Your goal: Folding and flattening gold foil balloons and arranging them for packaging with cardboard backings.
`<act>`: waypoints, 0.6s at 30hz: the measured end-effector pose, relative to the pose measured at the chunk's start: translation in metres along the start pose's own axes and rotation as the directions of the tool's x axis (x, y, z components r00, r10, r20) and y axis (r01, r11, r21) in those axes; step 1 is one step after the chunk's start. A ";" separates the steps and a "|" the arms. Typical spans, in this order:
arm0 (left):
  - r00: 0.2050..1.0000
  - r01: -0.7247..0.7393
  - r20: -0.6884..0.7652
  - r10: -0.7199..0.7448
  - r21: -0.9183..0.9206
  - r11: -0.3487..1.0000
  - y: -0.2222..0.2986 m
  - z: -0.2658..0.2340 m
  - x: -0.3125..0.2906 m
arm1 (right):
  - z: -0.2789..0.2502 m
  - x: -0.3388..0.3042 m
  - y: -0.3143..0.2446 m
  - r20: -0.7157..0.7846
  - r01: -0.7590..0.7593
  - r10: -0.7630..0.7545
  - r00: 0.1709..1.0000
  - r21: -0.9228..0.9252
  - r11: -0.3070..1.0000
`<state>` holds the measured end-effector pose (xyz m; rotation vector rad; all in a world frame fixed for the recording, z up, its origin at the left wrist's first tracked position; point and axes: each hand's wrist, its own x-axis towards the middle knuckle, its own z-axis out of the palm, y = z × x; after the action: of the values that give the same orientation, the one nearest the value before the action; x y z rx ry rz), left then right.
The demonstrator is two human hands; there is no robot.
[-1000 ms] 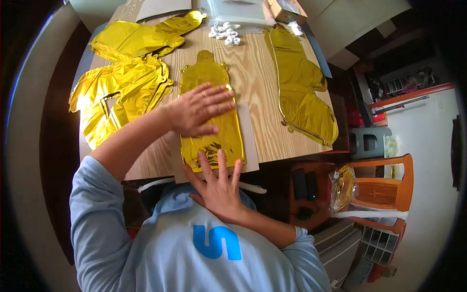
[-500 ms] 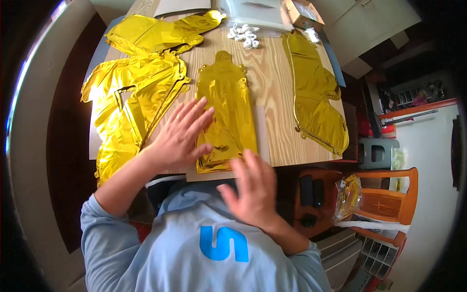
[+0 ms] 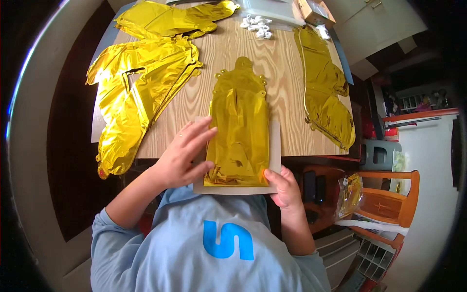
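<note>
A folded gold foil balloon [image 3: 239, 131] with small tabs near its narrow far end lies on a grey-brown sheet of cardboard [image 3: 275, 146], which juts over the table's near edge. My right hand [image 3: 286, 187] pinches the near right corner of both, thumb on top of the foil, its other fingers mostly hidden under the cardboard. Along the left edge, my left hand [image 3: 181, 156] is open, fingers apart, its fingertips at the foil's side. I cannot tell how firmly they touch it.
More flat gold foil balloons lie at the left [image 3: 141, 92], far left [image 3: 170, 19] and right [image 3: 326, 80] of the wooden table [image 3: 209, 68]. Coiled white ribbons [image 3: 256, 27] and a small box [image 3: 316, 12] sit at the back. A wooden chair [image 3: 389, 197] stands at the right.
My right hand has come to the cardboard's near right corner and taken hold of it. Balloon and cardboard have shifted toward me. The view has also moved a little.
</note>
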<state>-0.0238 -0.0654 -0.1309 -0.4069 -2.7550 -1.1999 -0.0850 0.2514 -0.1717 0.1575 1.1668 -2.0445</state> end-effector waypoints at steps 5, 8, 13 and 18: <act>0.873 0.170 -0.252 -0.417 -0.645 0.745 0.002 0.000 -0.028 | 0.012 -0.016 -0.018 0.035 0.046 -0.048 0.998 0.070 0.997; 0.836 0.274 -0.063 -0.545 -0.814 0.513 0.008 -0.010 -0.018 | 0.022 -0.025 -0.022 0.104 0.053 -0.067 0.992 0.134 0.990; 0.889 0.214 0.018 -0.458 -0.899 0.381 0.015 -0.006 0.007 | 0.029 -0.029 -0.012 0.093 0.082 -0.086 0.992 0.043 0.996; 0.892 0.183 -0.149 -0.427 -0.746 0.641 0.026 -0.001 0.016 | 0.013 -0.031 -0.018 0.146 0.074 -0.050 0.988 -0.163 0.984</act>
<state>-0.0322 -0.0461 -0.1088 0.2309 -2.0140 -2.2075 -0.0721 0.2636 -0.1374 -0.1057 1.2617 -1.9647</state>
